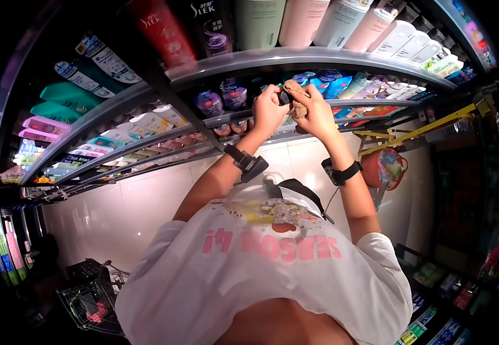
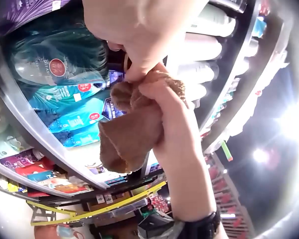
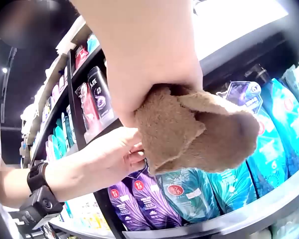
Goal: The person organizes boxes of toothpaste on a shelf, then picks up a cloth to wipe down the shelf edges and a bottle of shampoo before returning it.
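Note:
In the head view, a brown cloth (image 1: 299, 109) is bunched in the right hand (image 1: 319, 118), whose fingers curl round it. Close beside it, the left hand (image 1: 268, 110) pinches a small dark object (image 1: 285, 98); what it is cannot be told. The left wrist view has the left hand (image 2: 139, 35) meeting the right hand (image 2: 172, 107) at the fingertips, the cloth (image 2: 132, 134) hanging below. Seen from the right wrist, folds of the cloth (image 3: 174, 134) hide the right fingers below the right hand (image 3: 152, 64); the left hand (image 3: 109, 154) has curled fingers behind it.
Shelves of bottles (image 1: 261, 23) and pouches (image 3: 189, 194) stand right in front of the hands, with a shelf edge (image 1: 318, 56) above them. A yellow metal frame (image 1: 427, 131) and a red basket (image 1: 384, 168) are at the right. A wire cart (image 1: 88, 299) stands lower left.

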Action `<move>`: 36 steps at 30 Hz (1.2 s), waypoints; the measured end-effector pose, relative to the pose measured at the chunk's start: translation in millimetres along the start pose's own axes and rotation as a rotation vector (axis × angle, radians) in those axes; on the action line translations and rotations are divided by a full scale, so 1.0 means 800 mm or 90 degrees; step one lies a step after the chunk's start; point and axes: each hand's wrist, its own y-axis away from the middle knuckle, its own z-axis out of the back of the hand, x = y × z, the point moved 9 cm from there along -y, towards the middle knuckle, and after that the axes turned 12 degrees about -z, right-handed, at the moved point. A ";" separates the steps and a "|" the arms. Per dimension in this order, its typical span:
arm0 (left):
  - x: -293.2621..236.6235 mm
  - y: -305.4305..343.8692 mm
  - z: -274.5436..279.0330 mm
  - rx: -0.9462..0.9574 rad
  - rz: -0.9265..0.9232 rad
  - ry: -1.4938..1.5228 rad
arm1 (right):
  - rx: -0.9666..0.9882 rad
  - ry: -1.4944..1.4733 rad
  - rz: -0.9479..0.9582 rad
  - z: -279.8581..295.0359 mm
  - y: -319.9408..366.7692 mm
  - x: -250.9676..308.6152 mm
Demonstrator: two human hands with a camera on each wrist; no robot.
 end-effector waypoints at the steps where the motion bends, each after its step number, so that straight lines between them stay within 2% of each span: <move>1: -0.003 0.000 0.000 0.003 -0.002 -0.021 | 0.009 -0.051 -0.018 0.006 0.000 0.001; 2: -0.006 -0.002 0.001 0.007 -0.005 -0.043 | 0.004 -0.051 -0.017 0.006 0.003 -0.002; 4: -0.009 -0.006 0.004 0.009 -0.024 -0.078 | -0.150 -0.256 0.021 0.031 0.014 -0.014; 6: -0.012 -0.012 0.014 -0.034 -0.055 -0.109 | -0.165 -0.363 -0.095 0.018 0.024 -0.060; 8: -0.006 -0.020 0.020 -0.042 -0.018 -0.115 | -0.076 -0.569 -0.192 -0.013 0.033 -0.102; 10: -0.004 -0.035 0.028 -0.122 -0.024 -0.146 | -0.049 -0.516 -0.198 -0.030 0.041 -0.120; 11: 0.006 -0.045 0.026 -0.059 0.020 -0.252 | -0.027 -0.459 -0.200 -0.039 0.043 -0.125; 12: 0.027 -0.052 0.024 -0.024 0.106 -0.295 | -0.025 -0.517 -0.219 -0.040 0.045 -0.124; 14: 0.036 -0.059 0.026 -0.097 0.081 -0.248 | 0.007 -0.523 -0.215 -0.049 0.042 -0.126; 17: 0.037 -0.063 0.026 -0.119 0.031 -0.339 | 0.032 -0.517 -0.194 -0.058 0.033 -0.128; 21: 0.041 -0.066 0.033 -0.149 0.039 -0.378 | 0.075 -0.507 -0.163 -0.073 0.029 -0.118; 23: 0.036 -0.068 0.031 -0.151 -0.025 -0.361 | 0.090 -0.503 -0.150 -0.077 0.028 -0.114; 24: 0.045 -0.067 0.032 -0.154 -0.018 -0.366 | 0.101 -0.498 -0.140 -0.079 0.030 -0.111; 26: 0.062 -0.070 0.021 -0.077 -0.032 -0.411 | 0.113 -0.495 -0.133 -0.083 0.034 -0.111; 27: 0.058 -0.070 0.019 -0.039 0.045 -0.394 | 0.114 -0.491 -0.125 -0.082 0.033 -0.110; 30: 0.052 -0.066 0.014 0.002 0.013 -0.416 | 0.114 -0.492 -0.106 -0.073 0.030 -0.110; 32: 0.018 -0.059 0.012 0.027 -0.027 -0.337 | 0.086 -0.420 -0.102 -0.073 0.029 -0.124; 33: -0.003 -0.048 0.008 0.109 -0.042 -0.483 | 0.109 -0.477 -0.135 -0.081 0.031 -0.136; 34: -0.031 -0.032 0.017 0.091 -0.017 -0.465 | 0.124 -0.522 -0.154 -0.089 0.033 -0.147; 36: -0.098 -0.011 0.023 0.214 -0.144 -0.344 | 0.115 -0.461 -0.163 -0.080 0.040 -0.158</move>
